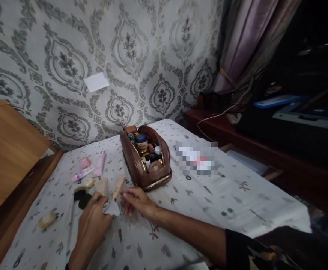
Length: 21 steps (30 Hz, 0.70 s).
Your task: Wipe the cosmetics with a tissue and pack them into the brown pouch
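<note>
My left hand [96, 213] is closed on a crumpled white tissue [112, 208] low in the view, just in front of a beige tube [101, 186]. To its right, my right hand [137, 201] has its fingers curled at the lower end of a slim beige tube [119, 187]; whether it grips the tube is unclear. Behind the hands, a brown leather bag [130, 165] stands unzipped, full of jars and small bottles, among them a blue-lidded jar [142, 141]. Left of my left hand are a dark round lid [84, 201], a dark jar [79, 193] and a small cream jar [89, 182].
On the patterned white cloth [181, 213] lie a pink tube [99, 164], a pink jar [85, 162], a white-and-pink tube [82, 174] and a yellowish bottle [47, 219]. A blurred-out item [197, 158] is right of the bag. A wooden board [9, 150] rises at left.
</note>
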{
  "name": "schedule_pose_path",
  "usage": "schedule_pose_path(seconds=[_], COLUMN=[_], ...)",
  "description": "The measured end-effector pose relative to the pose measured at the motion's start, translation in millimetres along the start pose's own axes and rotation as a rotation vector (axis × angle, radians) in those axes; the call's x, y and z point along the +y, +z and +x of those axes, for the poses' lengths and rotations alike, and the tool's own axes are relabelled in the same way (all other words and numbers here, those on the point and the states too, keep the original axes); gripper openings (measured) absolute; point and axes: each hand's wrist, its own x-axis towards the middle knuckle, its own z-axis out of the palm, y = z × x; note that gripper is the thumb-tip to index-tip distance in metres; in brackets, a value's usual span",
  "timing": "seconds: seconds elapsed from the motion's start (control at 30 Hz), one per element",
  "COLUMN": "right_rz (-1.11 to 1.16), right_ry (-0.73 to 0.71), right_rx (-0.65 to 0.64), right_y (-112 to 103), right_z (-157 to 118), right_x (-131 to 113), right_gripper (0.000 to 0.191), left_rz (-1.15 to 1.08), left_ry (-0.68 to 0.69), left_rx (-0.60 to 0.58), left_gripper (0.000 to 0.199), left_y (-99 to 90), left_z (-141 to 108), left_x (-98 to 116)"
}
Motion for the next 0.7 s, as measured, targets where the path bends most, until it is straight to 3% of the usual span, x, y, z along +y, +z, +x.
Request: schedule_pose_path(seconds=[0.17,0.3,0.47,0.7], right_rz=[-0.053,-0.068,-0.074,-0.091], right_ry=[-0.005,0.017,0.008,-0.005], right_rx=[-0.088,-0.070,-0.027,-0.019], right_y=[-1,-2,-4,-3], right_z=[0,1,-1,0], right_x=[-1,1,2,1], right_gripper=[0.035,0.029,0.039,0.050], left_rz=[-0.043,-0.044,-0.106,-0.073], left_ry=[0.014,-0.011,-0.041,-0.169], left_rx=[-0.009,-0.041,0.050,0.146], left_gripper=[0.012,0.016,0.013,0.028], left_y=[3.4,3.6,-1.6,-24.6], left_z=[-13,-16,-13,13], left_x=[9,7,-13,-48])
